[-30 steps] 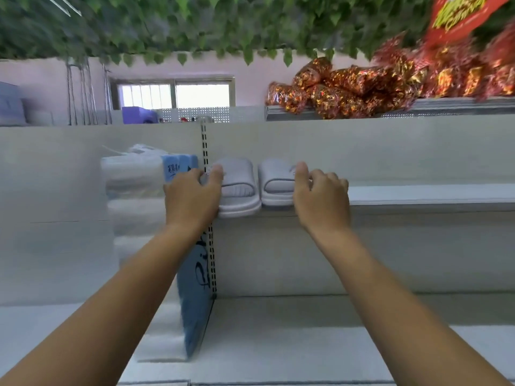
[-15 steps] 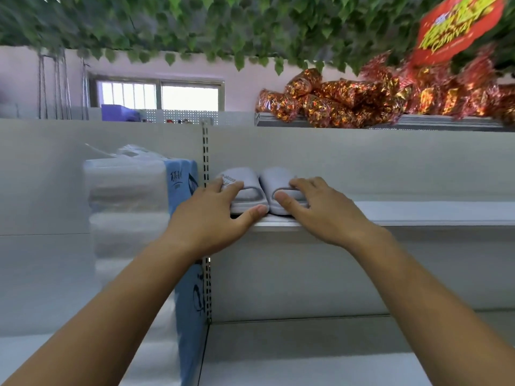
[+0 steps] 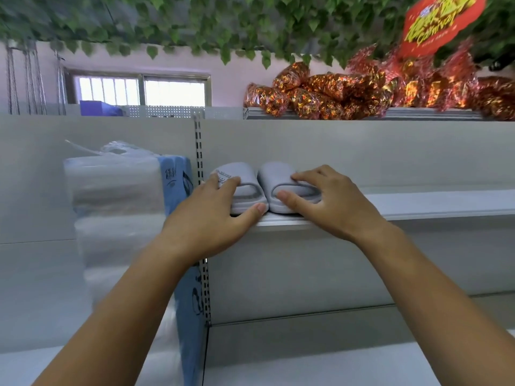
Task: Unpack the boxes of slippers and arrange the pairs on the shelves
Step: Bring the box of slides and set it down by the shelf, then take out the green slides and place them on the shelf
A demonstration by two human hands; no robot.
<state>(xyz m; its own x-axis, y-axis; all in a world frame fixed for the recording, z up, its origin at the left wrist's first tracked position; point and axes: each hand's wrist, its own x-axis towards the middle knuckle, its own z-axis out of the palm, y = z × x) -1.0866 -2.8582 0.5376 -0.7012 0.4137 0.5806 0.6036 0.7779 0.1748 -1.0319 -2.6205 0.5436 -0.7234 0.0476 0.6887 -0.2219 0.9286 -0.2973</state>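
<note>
Left hand [image 3: 214, 218]: fingers over strap, thumb at toe, clasped left slipper [image 3: 242, 174]. Right hand [image 3: 334, 201]: likewise clasped right slipper [image 3: 274, 174]. Pair sat touching, at left end of shelf [image 3: 418, 204].

Both arms reach fwd & up, forearms bare. L hand [image 3: 211, 218]: fingers over left slipper [image 3: 242, 176] strap, thumb at its toe. R hand [image 3: 331, 201] likewise on right slipper [image 3: 274, 176], wrist over shelf [image 3: 418, 204] front edge.
</note>
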